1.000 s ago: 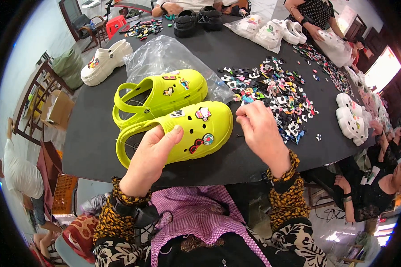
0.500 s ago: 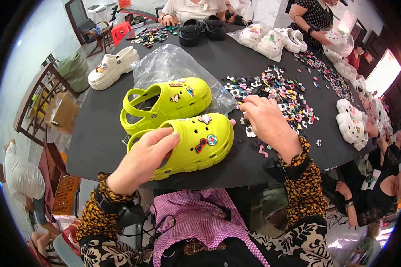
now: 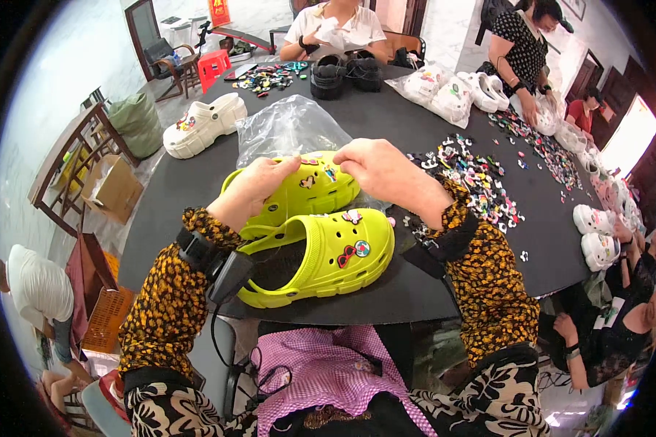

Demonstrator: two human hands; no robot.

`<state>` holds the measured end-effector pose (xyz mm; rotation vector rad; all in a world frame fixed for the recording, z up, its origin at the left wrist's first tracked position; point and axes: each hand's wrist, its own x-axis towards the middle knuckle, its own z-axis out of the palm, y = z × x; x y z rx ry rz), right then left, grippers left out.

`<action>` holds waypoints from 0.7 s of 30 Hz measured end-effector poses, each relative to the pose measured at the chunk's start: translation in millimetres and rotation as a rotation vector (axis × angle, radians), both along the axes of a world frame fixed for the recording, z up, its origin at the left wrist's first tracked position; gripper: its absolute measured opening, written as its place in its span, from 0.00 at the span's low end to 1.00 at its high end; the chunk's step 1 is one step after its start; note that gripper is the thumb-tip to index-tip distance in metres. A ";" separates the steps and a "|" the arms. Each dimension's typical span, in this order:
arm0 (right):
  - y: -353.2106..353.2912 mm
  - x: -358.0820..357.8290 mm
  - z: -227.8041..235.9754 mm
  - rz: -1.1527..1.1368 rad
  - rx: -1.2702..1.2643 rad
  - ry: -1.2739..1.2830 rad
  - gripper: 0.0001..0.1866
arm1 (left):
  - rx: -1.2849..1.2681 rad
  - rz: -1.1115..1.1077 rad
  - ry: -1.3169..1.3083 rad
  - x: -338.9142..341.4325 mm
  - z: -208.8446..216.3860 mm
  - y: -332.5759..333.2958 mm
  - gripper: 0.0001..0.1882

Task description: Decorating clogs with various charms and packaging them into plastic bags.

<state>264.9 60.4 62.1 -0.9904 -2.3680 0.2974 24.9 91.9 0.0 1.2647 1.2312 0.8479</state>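
Two lime-green clogs with charms on their uppers lie side by side on the dark table. My left hand (image 3: 259, 188) is closed on the far clog (image 3: 310, 191), thumb on its upper, the other fingers hidden behind it. At that clog's toe my right hand (image 3: 393, 175) is in a pinch; whatever its fingertips hold is too small or hidden to make out. Nearer to me stands the other clog (image 3: 361, 255), untouched, showing red sunglasses and round charms. A clear plastic bag (image 3: 284, 131) lies crumpled behind the pair.
Loose charms (image 3: 481, 186) are heaped to the right, with another pile (image 3: 266, 79) at the far left. A white clog (image 3: 204, 124) sits on the left, black shoes (image 3: 346, 76) at the back, bagged white clogs (image 3: 434, 95) farther right. Other people work around the table.
My left hand has gone from the near clog to the far one. My right hand has left the charm heap and come to the far clog's toe. The view has shifted slightly.
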 end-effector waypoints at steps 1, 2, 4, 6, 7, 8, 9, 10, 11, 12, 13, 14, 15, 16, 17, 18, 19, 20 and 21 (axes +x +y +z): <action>2.5 -1.8 -1.7 -0.012 -0.020 -0.001 0.12 | -0.094 -0.033 -0.180 3.4 1.7 1.6 0.16; 6.0 -2.1 -5.0 -0.013 -0.019 -0.003 0.12 | -0.093 -0.033 -0.182 6.2 2.8 1.2 0.16; 12.1 -3.0 -11.2 -0.016 -0.002 0.026 0.12 | -0.146 -0.018 -0.348 8.7 6.8 -3.0 0.15; 15.2 -5.9 -13.0 -0.005 -0.009 0.053 0.12 | -0.195 -0.061 -0.473 0.4 -1.5 1.6 0.14; 16.4 -6.9 -13.6 0.003 -0.019 0.079 0.12 | -0.200 -0.053 -0.486 0.2 -2.9 -2.3 0.14; 16.5 -8.3 -14.3 0.002 -0.020 0.078 0.12 | -0.204 -0.045 -0.498 -0.1 -4.7 -6.4 0.15; 15.6 -10.0 -15.3 0.018 -0.014 0.123 0.12 | -0.187 -0.071 -0.562 -0.8 -14.6 -5.3 0.16; 13.9 -11.5 -16.9 0.034 -0.009 0.168 0.12 | -0.188 -0.072 -0.561 2.2 -10.4 -14.7 0.16; 11.9 -13.0 -18.4 0.031 -0.012 0.168 0.12 | -0.188 -0.114 -0.575 7.9 -1.8 -27.0 0.17; 8.8 -14.6 -18.6 0.038 -0.028 0.154 0.11 | -0.189 -0.157 -0.589 11.9 2.1 -34.8 0.17; 5.8 -18.0 -18.7 0.051 -0.042 0.139 0.11 | -0.157 -0.136 -0.547 10.8 1.1 -38.6 0.17; 4.3 -20.7 -20.0 0.056 -0.043 0.137 0.11 | -0.156 -0.132 -0.548 9.8 -0.5 -38.9 0.17; 3.3 -23.2 -21.5 0.074 0.020 0.117 0.10 | -0.155 -0.123 -0.555 8.9 -3.0 -38.3 0.15; 2.3 -22.6 -22.0 0.088 0.084 0.092 0.10 | -0.153 -0.122 -0.563 10.2 -3.8 -37.1 0.14; 1.2 -21.6 -24.3 0.087 0.087 0.088 0.10 | -0.150 -0.124 -0.567 11.3 -3.6 -37.5 0.14; 0.5 -20.2 -27.7 0.080 0.067 0.120 0.09 | -0.130 -0.143 -0.563 12.3 -3.4 -38.3 0.14; 1.4 -21.2 -31.1 0.082 0.042 0.155 0.09 | -0.111 -0.152 -0.557 11.2 -4.5 -38.5 0.15; 2.4 -21.6 -32.2 0.089 0.042 0.153 0.09 | -0.109 -0.146 -0.560 11.0 -5.5 -37.7 0.15; 3.4 -21.4 -32.9 0.083 0.057 0.128 0.09 | -0.142 -0.125 -0.577 12.0 -6.8 -36.4 0.15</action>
